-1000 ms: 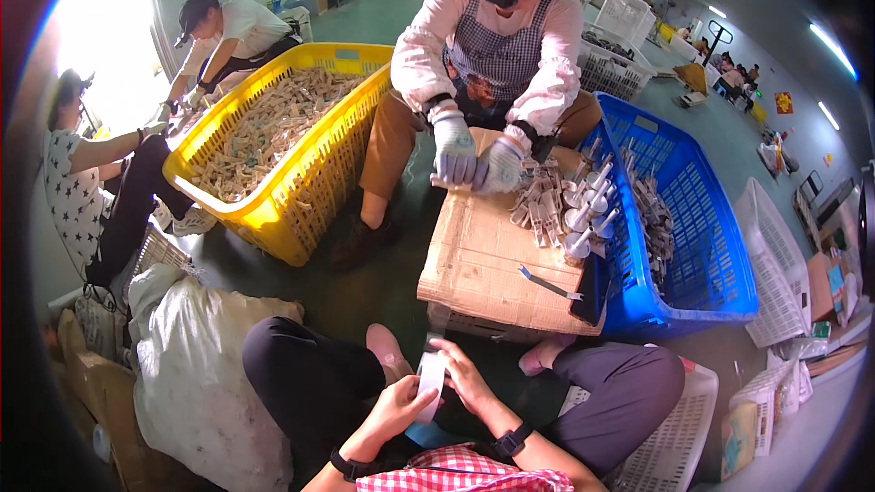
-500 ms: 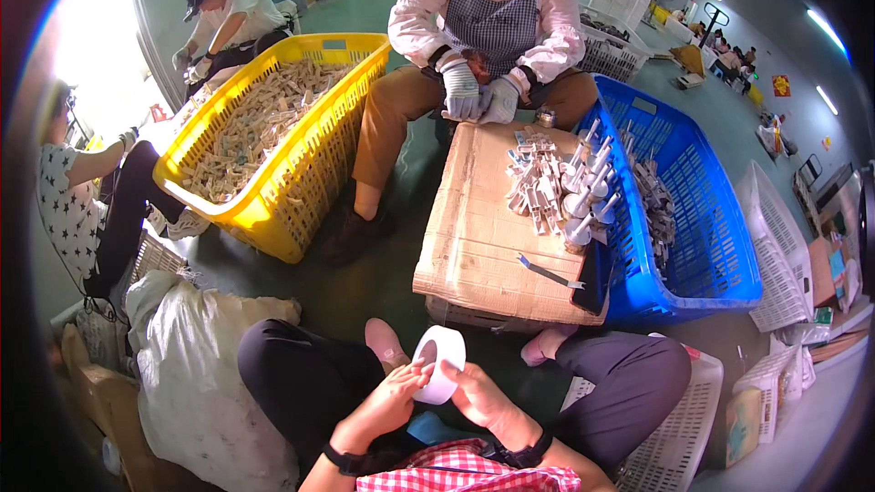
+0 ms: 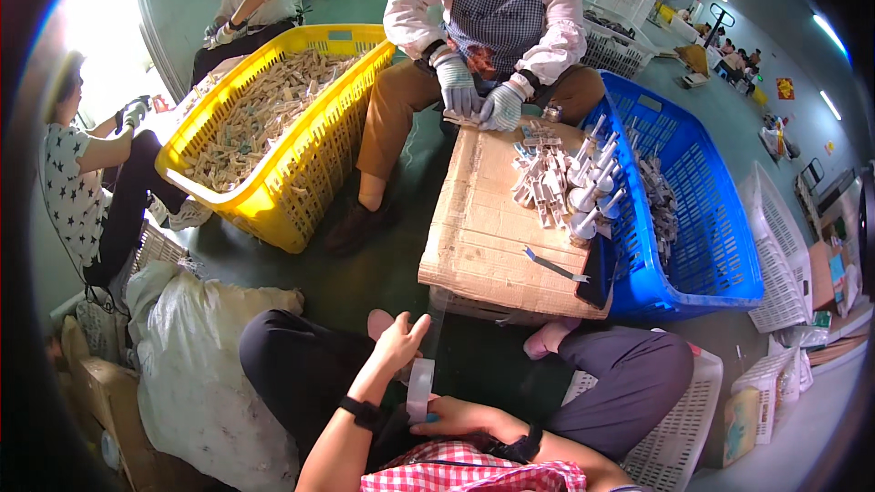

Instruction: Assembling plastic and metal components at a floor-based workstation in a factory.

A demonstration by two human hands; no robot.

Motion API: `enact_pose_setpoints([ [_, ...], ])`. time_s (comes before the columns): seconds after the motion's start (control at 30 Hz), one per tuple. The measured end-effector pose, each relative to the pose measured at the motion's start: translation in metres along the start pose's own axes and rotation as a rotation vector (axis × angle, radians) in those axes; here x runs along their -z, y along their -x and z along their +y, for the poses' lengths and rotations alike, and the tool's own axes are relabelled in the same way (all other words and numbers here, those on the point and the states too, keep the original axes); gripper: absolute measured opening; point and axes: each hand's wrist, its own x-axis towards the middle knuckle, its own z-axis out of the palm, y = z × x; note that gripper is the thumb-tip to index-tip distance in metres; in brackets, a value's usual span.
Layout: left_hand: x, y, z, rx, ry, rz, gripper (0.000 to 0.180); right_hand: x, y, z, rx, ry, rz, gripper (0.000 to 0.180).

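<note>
A roll of clear tape [image 3: 420,390] stands on edge low over my lap. My right hand [image 3: 453,415] is closed around its lower right side. Above the roll, my left hand [image 3: 398,343] is raised with the thumb and a finger bent at its right side. A faint see-through strip runs up from the roll beside those fingertips, and they seem to pinch its loose end. Beyond my knees a cardboard box [image 3: 474,251] carries several pale clips [image 3: 544,178], white stemmed parts [image 3: 597,173] and a thin grey forked tool [image 3: 554,264].
Across the box sits a co-worker, whose gloved hands [image 3: 478,100] rest at its far edge. A yellow crate [image 3: 283,210] of small parts stands left, a blue crate [image 3: 702,210] right. A white sack [image 3: 205,374] lies by my left knee; a white basket [image 3: 679,410] is under my right leg.
My left hand has risen off the roll, and a clear strip shows beside it. The roll has dropped lower and turned edge-on in my right hand. The co-worker's gloved hands have shifted slightly.
</note>
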Motion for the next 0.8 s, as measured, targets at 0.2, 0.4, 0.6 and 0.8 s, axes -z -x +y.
enact_pose_setpoints([
  [0.2, -0.017, -0.010, -0.034, -0.056, 0.075, 0.007, 0.056, -0.003, 0.005, 0.010, -0.045, -0.126, 0.028, 0.052],
  [0.4, -0.019, 0.012, -0.032, 0.225, 0.276, -0.250, 0.035, 0.012, 0.015, -0.003, -0.220, -0.141, -0.057, 0.057],
  [0.6, -0.023, 0.025, -0.039, 0.011, 0.354, -0.249, 0.033, 0.009, 0.016, -0.002, -0.161, -0.111, -0.049, 0.059],
  [0.8, -0.023, 0.039, -0.012, 0.090, 0.520, -0.220, 0.035, 0.009, 0.018, 0.011, -0.094, -0.219, -0.043, 0.059],
])
